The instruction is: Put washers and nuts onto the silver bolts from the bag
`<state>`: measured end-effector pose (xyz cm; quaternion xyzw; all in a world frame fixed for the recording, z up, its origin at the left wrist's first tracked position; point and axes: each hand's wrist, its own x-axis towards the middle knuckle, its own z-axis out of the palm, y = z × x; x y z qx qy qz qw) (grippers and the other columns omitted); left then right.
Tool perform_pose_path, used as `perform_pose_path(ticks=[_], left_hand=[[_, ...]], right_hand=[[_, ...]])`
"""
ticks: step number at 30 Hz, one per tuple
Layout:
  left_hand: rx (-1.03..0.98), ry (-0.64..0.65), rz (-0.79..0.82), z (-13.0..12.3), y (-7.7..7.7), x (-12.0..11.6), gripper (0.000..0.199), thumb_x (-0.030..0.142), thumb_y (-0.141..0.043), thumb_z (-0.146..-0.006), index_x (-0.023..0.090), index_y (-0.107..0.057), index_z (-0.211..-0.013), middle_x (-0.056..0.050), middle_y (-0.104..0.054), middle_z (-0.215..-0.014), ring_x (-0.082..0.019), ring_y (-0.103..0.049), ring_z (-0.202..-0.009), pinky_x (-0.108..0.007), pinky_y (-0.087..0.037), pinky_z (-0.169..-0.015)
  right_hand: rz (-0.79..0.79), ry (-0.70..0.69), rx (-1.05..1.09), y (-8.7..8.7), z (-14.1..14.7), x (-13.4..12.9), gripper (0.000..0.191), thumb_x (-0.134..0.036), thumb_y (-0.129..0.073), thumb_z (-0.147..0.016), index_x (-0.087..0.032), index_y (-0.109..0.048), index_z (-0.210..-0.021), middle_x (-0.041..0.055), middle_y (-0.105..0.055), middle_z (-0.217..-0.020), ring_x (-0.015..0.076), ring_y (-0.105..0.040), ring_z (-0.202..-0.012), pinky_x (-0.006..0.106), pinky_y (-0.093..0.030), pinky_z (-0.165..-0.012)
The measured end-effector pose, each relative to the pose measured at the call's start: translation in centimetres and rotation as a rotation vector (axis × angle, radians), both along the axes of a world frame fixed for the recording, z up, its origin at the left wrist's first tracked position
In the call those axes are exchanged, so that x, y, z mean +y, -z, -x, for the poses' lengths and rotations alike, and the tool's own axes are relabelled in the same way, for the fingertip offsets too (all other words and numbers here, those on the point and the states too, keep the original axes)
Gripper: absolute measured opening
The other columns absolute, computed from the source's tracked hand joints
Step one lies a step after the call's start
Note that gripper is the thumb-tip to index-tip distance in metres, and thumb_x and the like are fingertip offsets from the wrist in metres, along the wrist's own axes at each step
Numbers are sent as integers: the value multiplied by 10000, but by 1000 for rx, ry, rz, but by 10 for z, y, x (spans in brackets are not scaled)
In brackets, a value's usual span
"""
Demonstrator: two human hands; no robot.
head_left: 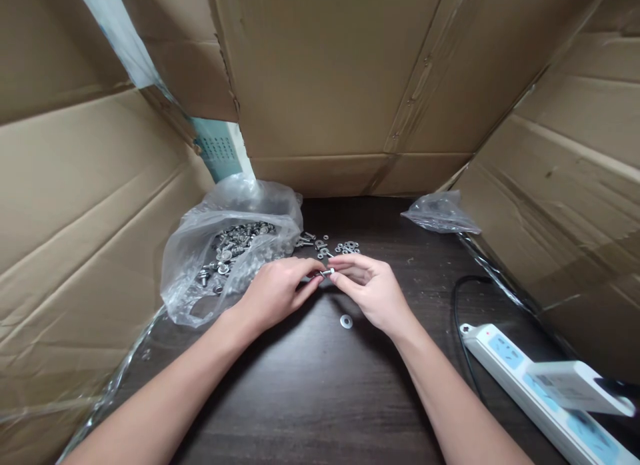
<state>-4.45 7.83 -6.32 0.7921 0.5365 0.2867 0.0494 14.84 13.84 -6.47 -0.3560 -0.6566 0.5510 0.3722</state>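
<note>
Above the dark table, a small silver bolt [327,272] lies level between my two hands. My right hand [373,288] pinches it at the head with thumb and fingers. At the shank end, the thumb and forefinger of my left hand [283,283] are closed; whether a washer or nut sits there is too small to tell. One flat washer [346,322] lies on the table just below my hands. Beyond my fingertips is a loose group of nuts [349,247], with several bolts [306,240] beside it.
A clear plastic bag [185,252] at the left holds many bolts [240,242]. Another small plastic bag [440,212] lies at the back right. A white power strip [525,378] with a plugged-in adapter [575,385] and black cable [455,305] is at the right. Cardboard walls [340,85] surround the table.
</note>
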Motion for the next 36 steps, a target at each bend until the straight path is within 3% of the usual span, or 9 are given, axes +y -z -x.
perform_pose_path(ticks=[7,14,27,36], left_hand=[[9,-2,-14,0,-1,1,202,273,-521,-996,185,-659,-1115,-53,-742,-1033,-195,-709,-907,-318,-551,-781],[12,6,-32,-1,-1,0,219,278,-486,-1013,185,-646,-1129,-47,-739,-1055,-200,-708,-909,-322,-552,-771],[-111,-32,8,-3,0,1,227,258,-500,-1003,198,-571,-1209,-48,-734,-1100,-183,-725,-942,-293,-567,-773],[-128,-49,32,-3,-1,-1,82,248,-579,-947,214,-544,-1013,7,-733,-973,-171,-720,-866,-282,-535,-728]], right_hand=[[-101,-17,48,4,1,0,162,-273,-758,-776,-159,-756,-892,74,-747,-973,206,-739,-917,341,-601,-905],[21,-31,13,-1,0,0,295,-318,-788,-763,-141,-731,-992,92,-764,-945,215,-743,-889,344,-611,-851],[22,-32,41,-1,1,0,302,-386,-769,-789,-150,-719,-971,85,-754,-918,213,-739,-858,356,-606,-838],[0,-21,59,-1,1,0,258,-329,-778,-770,-154,-695,-941,74,-754,-919,206,-738,-875,334,-601,-834]])
